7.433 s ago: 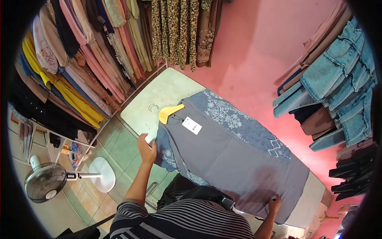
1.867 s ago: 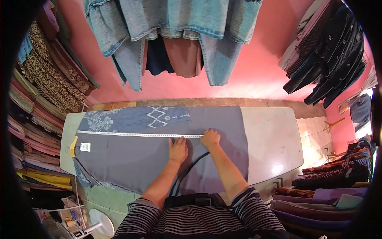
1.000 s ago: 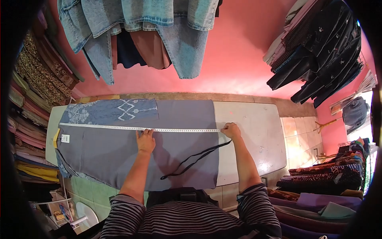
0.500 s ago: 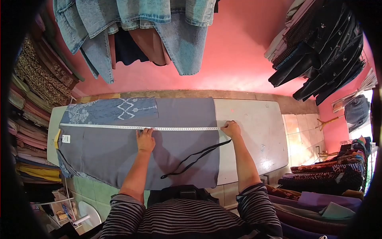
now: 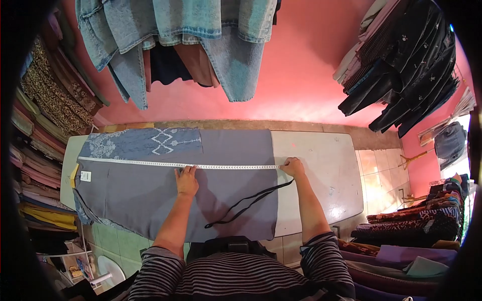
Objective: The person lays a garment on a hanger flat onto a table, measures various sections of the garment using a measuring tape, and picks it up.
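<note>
A grey garment point(image 5: 135, 195) lies spread on the table, a paper tag point(image 5: 86, 176) and a yellow hanger point(image 5: 74, 173) at its neck end. Across it stretches a white tape measure point(image 5: 231, 167), pulled straight from the neck end past the hem. My left hand point(image 5: 187, 182) rests fingertips on the tape near its middle, thumb apart. Just beyond the hem, my right hand point(image 5: 292, 167) pinches the tape's other end. From that hand a narrow black strip point(image 5: 246, 200) trails in a loop over the garment; whether it belongs to the tape I cannot tell.
Blue patterned fabric point(image 5: 145, 143) lies along the garment's far edge. The pale table point(image 5: 321, 183) reaches beyond the hem. Denim garments point(image 5: 191, 35) hang on the wall ahead, dark ones point(image 5: 411, 60) at right. Folded fabrics point(image 5: 411, 215) are stacked at right; more clothes point(image 5: 42, 150) hang at left.
The camera view has shifted slightly, so the table and hanging clothes sit a little lower. Both hands keep their places on the tape.
</note>
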Tool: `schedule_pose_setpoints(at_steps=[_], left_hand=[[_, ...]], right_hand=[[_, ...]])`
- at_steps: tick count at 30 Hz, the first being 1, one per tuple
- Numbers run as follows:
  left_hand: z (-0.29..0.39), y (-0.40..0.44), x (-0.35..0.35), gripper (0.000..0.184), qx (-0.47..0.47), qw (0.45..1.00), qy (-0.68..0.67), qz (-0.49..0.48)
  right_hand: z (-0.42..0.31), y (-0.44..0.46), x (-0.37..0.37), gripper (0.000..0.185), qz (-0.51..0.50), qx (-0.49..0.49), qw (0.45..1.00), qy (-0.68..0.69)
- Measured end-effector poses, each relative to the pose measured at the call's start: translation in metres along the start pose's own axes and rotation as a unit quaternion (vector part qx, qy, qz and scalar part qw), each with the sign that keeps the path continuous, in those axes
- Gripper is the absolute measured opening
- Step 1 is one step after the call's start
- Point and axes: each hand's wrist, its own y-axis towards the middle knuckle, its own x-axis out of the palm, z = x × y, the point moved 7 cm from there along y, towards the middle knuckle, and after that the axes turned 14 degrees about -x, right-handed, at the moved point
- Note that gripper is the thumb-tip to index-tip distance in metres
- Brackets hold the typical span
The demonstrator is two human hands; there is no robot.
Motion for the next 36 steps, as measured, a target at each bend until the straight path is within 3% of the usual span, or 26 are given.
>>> schedule_pose_setpoints(at_steps=[2, 6, 8, 13, 15, 23, 25, 27, 36], left_hand=[[-0.001, -0.001, 0.003, 0.049, -0.003, 1.000, 0.029, -0.009], [-0.003, -0.001, -0.002, 0.052, -0.007, 0.999, 0.025, -0.037], [-0.003, -0.006, -0.006, 0.050, -0.002, 0.999, 0.006, -0.040], [-0.011, -0.015, 0.014, 0.053, 0.021, 0.997, -0.069, -0.004], [-0.014, -0.025, 0.015, 0.055, 0.038, 0.996, -0.079, 0.012], [-0.051, -0.069, 0.012, 0.065, -0.054, 0.995, -0.038, 0.073], [-0.052, -0.069, 0.011, 0.065, -0.051, 0.995, -0.042, 0.068], [-0.053, -0.071, 0.010, 0.065, -0.049, 0.996, -0.046, 0.064], [-0.051, -0.071, 0.006, 0.065, -0.051, 0.996, -0.039, 0.063]], right_hand=[[0.000, 0.003, 0.005, 0.034, -0.077, -0.037, 0.994, 0.075], [-0.020, -0.005, 0.009, 0.035, -0.088, -0.109, 0.979, 0.150], [-0.040, -0.006, 0.011, 0.036, 0.038, -0.203, 0.967, 0.151], [-0.085, -0.020, 0.043, 0.040, 0.045, -0.237, 0.944, 0.225], [-0.104, -0.027, 0.046, 0.041, 0.081, -0.314, 0.941, 0.098], [-0.100, -0.018, 0.050, 0.041, 0.072, -0.291, 0.945, 0.126], [-0.102, -0.017, 0.049, 0.042, 0.072, -0.301, 0.943, 0.119], [-0.096, -0.013, 0.056, 0.044, 0.014, -0.247, 0.957, 0.151], [-0.104, -0.024, 0.048, 0.041, 0.049, -0.276, 0.952, 0.125]])
